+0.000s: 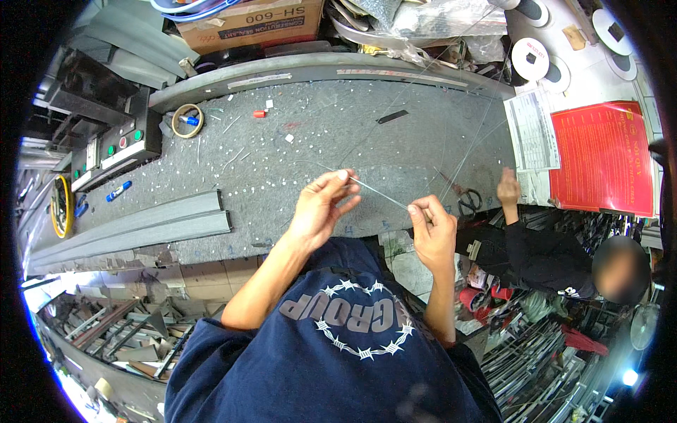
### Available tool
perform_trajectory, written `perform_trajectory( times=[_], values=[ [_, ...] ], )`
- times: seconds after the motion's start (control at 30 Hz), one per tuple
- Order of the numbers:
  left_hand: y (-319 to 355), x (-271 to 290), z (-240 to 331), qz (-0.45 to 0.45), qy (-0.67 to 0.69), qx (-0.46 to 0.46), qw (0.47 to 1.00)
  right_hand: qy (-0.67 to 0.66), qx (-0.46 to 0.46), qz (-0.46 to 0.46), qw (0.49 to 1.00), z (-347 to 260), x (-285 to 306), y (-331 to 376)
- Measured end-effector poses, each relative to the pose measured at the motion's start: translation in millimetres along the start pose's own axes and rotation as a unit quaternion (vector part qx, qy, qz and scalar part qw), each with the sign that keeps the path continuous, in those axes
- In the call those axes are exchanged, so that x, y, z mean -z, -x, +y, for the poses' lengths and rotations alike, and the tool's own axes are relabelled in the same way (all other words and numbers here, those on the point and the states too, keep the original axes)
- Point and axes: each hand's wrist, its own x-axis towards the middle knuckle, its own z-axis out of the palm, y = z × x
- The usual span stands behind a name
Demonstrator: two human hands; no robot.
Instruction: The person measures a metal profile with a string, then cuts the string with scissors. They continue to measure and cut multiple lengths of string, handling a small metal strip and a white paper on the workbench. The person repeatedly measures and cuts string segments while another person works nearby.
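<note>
A thin, pale string [381, 192] is stretched between my two hands above the grey carpeted workbench [282, 176]. My left hand [323, 204] pinches it between thumb and forefinger, its other fingers loosely curled. On the right, my right hand [433, 229] grips the string's other part with thumb and bent fingers. A loose length runs leftward past my left fingertips. Finer threads [462, 158] slant from the upper right down toward the bench by my right hand. Black-handled scissors [468, 202] lie on the bench just right of that hand.
Grey slatted strips [141, 227] lie at the left, near a blue marker [119, 191] and a tape roll [187, 121]. White spools [530, 59] stand at the upper right. Another person's hand [508, 187] rests at the bench's right end. A cardboard box [250, 25] sits behind.
</note>
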Motion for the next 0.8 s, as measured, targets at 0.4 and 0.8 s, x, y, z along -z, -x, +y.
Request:
perform_trajectory(
  times=[0.4, 0.8],
  values=[
    [-6, 49, 63, 0.053, -0.053, -0.184, 0.98, 0.043, -0.052, -0.024, 0.997, 29, 31, 12],
    [20, 55, 104, 0.098, -0.093, -0.298, 0.945, 0.086, -0.075, -0.049, 0.992, 36, 31, 6]
  ],
)
